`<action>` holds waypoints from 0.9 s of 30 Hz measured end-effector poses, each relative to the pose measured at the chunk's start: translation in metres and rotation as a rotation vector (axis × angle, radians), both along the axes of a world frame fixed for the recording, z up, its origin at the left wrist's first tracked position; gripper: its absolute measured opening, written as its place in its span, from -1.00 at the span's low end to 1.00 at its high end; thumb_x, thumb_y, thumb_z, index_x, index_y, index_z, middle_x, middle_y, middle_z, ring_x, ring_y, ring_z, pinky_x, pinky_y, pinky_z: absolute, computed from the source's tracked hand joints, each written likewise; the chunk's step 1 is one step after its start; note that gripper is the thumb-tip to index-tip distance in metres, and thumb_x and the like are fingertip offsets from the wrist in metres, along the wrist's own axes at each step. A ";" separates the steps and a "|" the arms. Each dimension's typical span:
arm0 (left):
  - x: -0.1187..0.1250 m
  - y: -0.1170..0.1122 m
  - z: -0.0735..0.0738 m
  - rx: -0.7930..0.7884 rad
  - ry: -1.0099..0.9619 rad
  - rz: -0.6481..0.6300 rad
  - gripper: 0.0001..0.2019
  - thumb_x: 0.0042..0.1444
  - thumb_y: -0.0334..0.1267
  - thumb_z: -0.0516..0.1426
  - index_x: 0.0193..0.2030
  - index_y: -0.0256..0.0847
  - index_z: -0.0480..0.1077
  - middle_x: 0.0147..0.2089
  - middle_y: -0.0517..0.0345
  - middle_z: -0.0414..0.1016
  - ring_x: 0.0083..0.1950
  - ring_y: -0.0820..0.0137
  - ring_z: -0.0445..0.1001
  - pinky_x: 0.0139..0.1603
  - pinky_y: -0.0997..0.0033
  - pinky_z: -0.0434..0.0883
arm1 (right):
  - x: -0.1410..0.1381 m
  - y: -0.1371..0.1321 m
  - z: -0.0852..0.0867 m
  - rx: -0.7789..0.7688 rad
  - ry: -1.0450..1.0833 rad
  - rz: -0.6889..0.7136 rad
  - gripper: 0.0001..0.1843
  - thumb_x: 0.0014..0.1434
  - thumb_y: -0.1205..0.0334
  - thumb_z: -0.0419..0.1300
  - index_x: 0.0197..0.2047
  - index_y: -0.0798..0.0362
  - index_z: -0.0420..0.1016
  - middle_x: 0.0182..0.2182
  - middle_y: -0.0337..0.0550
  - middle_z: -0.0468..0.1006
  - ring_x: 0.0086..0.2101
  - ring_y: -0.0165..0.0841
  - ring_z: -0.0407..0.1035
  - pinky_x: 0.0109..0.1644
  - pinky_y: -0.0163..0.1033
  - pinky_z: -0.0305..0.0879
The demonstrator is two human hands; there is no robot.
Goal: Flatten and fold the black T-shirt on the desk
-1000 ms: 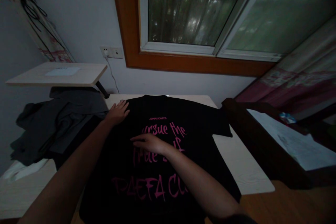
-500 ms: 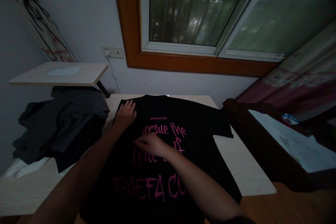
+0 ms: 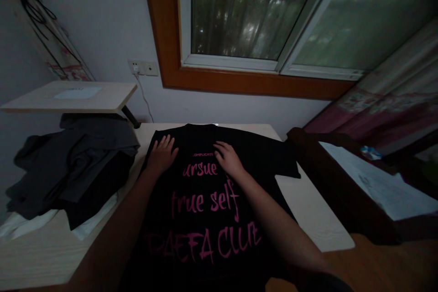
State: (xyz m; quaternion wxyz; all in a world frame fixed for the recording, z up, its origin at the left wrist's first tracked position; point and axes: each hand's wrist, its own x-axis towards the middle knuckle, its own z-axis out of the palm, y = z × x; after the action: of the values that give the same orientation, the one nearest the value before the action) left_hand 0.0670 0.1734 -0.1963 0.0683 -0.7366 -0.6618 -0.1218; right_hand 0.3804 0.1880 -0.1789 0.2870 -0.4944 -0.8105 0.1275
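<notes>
A black T-shirt (image 3: pixel 253 155) with pink lettering lies spread over the desk, its collar toward the wall. Flat on the shirt's upper left, near the shoulder, rests my left hand (image 3: pixel 164 153), fingers stretched out. My right hand (image 3: pixel 228 157) lies on the chest, just right of the small top line of print, with its fingers extended and covering part of the lettering. Neither hand grips the cloth. The sleeve on the right is laid out to the side; the left sleeve is not plainly visible beside my left arm.
To the left, a pile of dark grey and black clothes (image 3: pixel 78 159) sits under a small raised shelf (image 3: pixel 112 98). The light wooden desk (image 3: pixel 321 219) shows right of the shirt. Beyond it stands a dark brown piece of furniture (image 3: pixel 352 187) with a pale sheet (image 3: pixel 372 180) on top.
My right hand has moved up and to the right across the shirt, from the middle lettering to the chest, and its fingers have opened out. The left hand stays near the shoulder.
</notes>
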 end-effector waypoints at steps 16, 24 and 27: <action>-0.008 -0.004 -0.003 -0.048 0.007 -0.021 -0.29 0.38 0.18 -0.20 0.48 -0.23 0.12 0.54 -0.14 0.02 0.56 0.04 -0.04 0.48 -0.17 -0.01 | 0.087 0.075 -0.018 -0.149 -0.533 -0.369 -0.35 0.49 -0.16 -0.17 0.51 -0.09 0.04 0.50 -0.02 -0.11 0.45 -0.15 -0.19 0.47 0.10 -0.18; -0.010 -0.001 -0.004 -0.049 -0.004 -0.013 -0.32 0.38 0.15 -0.18 0.49 -0.18 0.11 0.54 -0.10 0.02 0.56 0.05 -0.05 0.49 -0.15 -0.02 | 0.087 0.089 -0.019 -0.175 -0.540 -0.368 -0.34 0.49 -0.17 -0.20 0.52 -0.09 -0.01 0.51 -0.04 -0.17 0.46 -0.17 -0.25 0.47 0.13 -0.21; -0.010 0.000 -0.004 -0.053 -0.010 -0.011 -0.32 0.38 0.16 -0.18 0.49 -0.18 0.11 0.54 -0.10 0.02 0.56 0.05 -0.06 0.49 -0.16 -0.02 | 0.088 0.089 -0.020 -0.170 -0.535 -0.363 -0.33 0.49 -0.17 -0.20 0.52 -0.09 0.01 0.51 -0.04 -0.17 0.46 -0.18 -0.25 0.47 0.13 -0.21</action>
State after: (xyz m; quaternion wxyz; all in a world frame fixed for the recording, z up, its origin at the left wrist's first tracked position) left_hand 0.0567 0.1736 -0.2005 0.0446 -0.7411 -0.6611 -0.1082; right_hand 0.4679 0.2772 -0.1990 0.0396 -0.6686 -0.7425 0.0070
